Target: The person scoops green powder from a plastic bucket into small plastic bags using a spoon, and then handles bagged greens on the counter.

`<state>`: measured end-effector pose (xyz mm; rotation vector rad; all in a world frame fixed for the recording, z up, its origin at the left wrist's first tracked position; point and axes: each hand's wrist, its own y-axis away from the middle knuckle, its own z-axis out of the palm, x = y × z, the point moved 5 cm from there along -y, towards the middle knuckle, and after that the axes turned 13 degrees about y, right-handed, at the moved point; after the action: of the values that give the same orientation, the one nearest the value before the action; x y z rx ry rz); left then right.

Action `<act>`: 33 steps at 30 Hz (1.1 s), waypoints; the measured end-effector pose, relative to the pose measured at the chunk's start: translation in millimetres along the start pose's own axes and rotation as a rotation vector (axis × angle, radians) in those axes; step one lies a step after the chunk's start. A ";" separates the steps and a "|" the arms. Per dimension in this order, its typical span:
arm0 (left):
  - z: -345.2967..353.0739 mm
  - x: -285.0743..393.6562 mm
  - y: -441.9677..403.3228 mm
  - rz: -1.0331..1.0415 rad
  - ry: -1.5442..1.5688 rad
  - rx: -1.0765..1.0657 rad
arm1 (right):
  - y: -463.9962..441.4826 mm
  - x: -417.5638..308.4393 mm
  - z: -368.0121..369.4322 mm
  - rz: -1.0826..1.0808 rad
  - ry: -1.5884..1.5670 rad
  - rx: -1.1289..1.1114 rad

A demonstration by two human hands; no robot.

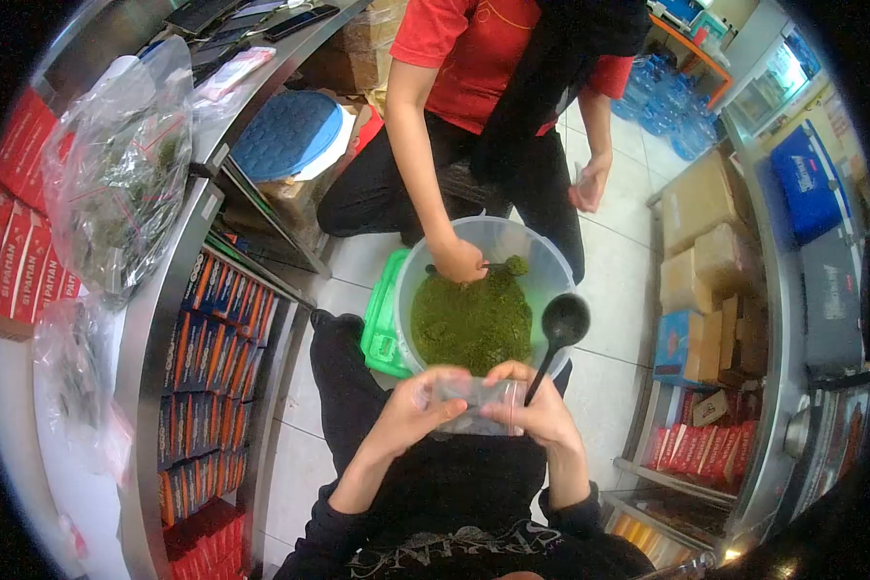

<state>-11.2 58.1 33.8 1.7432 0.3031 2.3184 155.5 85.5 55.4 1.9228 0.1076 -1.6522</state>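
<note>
Fingers curled nearly closed: left hand and right hand pinch clear plastic bag; right also grips black ladle.

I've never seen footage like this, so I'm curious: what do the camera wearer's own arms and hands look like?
They're human arms. The left sleeve and right sleeve are black and end on the forearms, leaving the wrists bare. The left hand and right hand wear no gloves, and no watch shows.

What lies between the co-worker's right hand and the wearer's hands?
In the head view, green powder lies there, inside the translucent plastic tub.
</note>
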 end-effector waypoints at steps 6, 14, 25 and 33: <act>34.3 25.0 13.1 0.348 -0.554 0.036 | 2.3 13.5 -1.6 0.021 0.010 0.035; -35.8 -20.4 24.2 0.072 0.090 0.140 | 2.2 51.4 -54.1 0.020 1.091 0.213; -68.2 -5.5 19.1 0.061 0.709 0.069 | -164.0 225.0 -44.5 -0.172 2.018 -0.806; -72.5 -20.0 -8.9 0.104 0.660 0.164 | -126.1 140.0 -118.3 -0.034 1.636 -0.641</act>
<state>-75.0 58.4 -6.9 1.0092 0.5293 2.9612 236.4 202.1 -116.0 2.1271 1.0968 0.3329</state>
